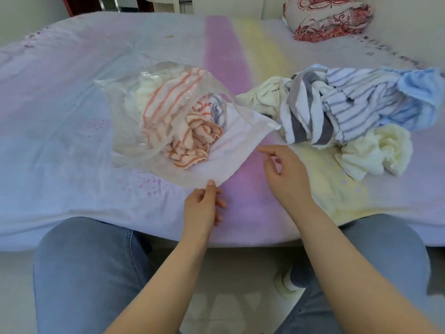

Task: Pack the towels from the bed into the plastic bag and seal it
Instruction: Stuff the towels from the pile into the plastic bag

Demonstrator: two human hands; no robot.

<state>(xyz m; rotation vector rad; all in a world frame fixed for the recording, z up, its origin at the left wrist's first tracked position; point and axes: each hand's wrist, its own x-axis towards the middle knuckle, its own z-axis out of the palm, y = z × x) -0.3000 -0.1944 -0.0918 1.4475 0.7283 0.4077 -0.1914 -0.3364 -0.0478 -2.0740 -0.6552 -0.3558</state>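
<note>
The orange-striped towel (pixel 178 121) is in the unsealed plastic bag (pixel 134 141), whose edge the left hand (pixel 201 206) pinches; the remaining towels (pixel 342 109) wait on the bed (pixel 60 104), the right hand (pixel 285 172) loosely curled, empty.

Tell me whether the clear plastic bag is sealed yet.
Not sealed. The clear plastic bag gapes open toward the loose towels; an orange-striped towel spills from its mouth, whose edge the left hand pinches.

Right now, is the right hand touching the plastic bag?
Apart. The head view shows pink sheet between the right hand and the plastic bag.
</note>
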